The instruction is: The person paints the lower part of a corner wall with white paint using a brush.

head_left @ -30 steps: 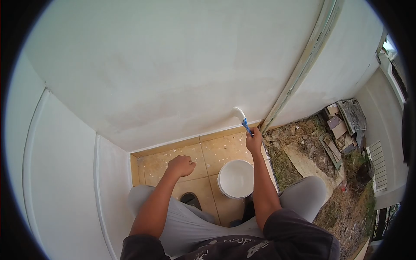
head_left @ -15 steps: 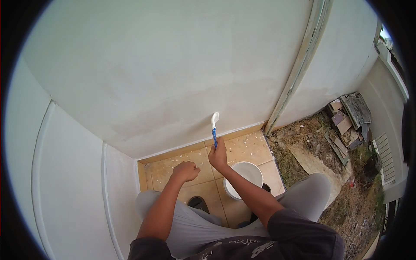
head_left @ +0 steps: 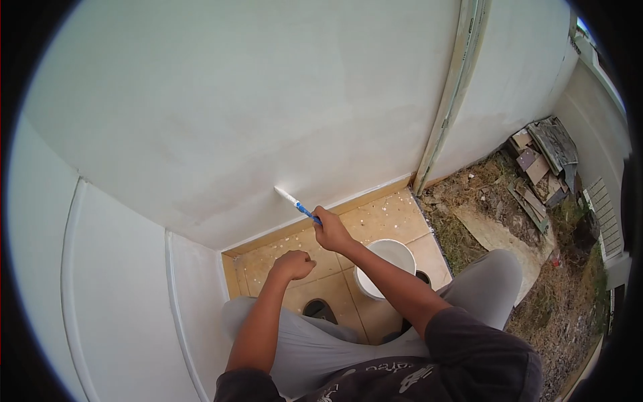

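My right hand [head_left: 331, 230] is closed round the blue handle of a paintbrush [head_left: 288, 196], whose white, paint-covered end points up and left against the pale wall [head_left: 268, 107]. Lower and to the left, my left hand [head_left: 293, 265] is held in a loose fist over the tiled floor; whether anything is inside it is hidden. A white bucket [head_left: 360, 285] stands on the tiles, partly behind my right forearm.
Tan floor tiles [head_left: 335, 305] with white specks lie under my feet. A vertical post [head_left: 450, 100] divides the wall. Broken boards [head_left: 536, 161] are piled on the dirt and dry grass at the right. A side wall [head_left: 120, 281] stands at the left.
The brush has swung from nearly upright to a leftward tilt, and its tip has moved left along the wall. My left hand stays closed. The view has shifted slightly.
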Motion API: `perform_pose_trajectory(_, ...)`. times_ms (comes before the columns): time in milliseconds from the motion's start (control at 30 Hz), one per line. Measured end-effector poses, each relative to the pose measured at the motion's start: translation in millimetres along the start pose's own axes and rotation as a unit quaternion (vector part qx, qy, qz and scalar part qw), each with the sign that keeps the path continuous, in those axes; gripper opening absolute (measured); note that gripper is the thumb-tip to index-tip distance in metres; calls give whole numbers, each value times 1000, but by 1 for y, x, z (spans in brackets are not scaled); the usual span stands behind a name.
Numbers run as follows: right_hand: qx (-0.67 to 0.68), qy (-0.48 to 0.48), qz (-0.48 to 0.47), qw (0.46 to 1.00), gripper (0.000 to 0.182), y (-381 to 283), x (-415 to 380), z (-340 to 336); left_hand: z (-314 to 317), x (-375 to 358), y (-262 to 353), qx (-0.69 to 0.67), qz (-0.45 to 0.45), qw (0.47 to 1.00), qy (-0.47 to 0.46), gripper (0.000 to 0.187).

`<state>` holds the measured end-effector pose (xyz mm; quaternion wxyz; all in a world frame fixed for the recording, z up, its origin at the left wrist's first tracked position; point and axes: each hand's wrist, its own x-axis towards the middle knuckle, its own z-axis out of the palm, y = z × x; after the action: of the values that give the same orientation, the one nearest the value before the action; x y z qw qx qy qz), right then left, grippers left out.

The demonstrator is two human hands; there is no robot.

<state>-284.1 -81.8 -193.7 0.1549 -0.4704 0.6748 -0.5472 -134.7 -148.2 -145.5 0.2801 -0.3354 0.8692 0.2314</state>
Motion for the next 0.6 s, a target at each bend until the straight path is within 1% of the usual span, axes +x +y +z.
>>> perform_pose_trajectory(100,7,71,61,996,11,20,11,-41,5,1,-9,-1,8,1000,7,44)
perform_pose_trajectory(233,-33,182,124,975,8,45,2,-88,0,-1,-8,-7,-1,1000,11,41)
perform_pose_trajectory(267,-22,202,162,966,8,50,-1,-101,-2,-3,-5,-10,4,1000,13,41)
perform_pose_trajectory(300,-65,233,139,960,9,77,-1,-110,-4,-5,0,-15,9,1000,17,41)
perform_pose_trajectory(333,-100,266,140,948,10,81,0,-123,-6,-7,4,-20,14,999,22,41)
perform_pose_trajectory(400,-117,308,191,925,9,84,1,-147,-6,-9,6,-14,22,999,20,40)
perform_pose_trajectory(500,-120,364,201,901,9,81,4,-150,-10,-11,8,-1,19,999,26,40)
perform_pose_trajectory(600,-137,381,170,898,12,74,6,-112,-11,-14,8,-22,25,999,38,41)
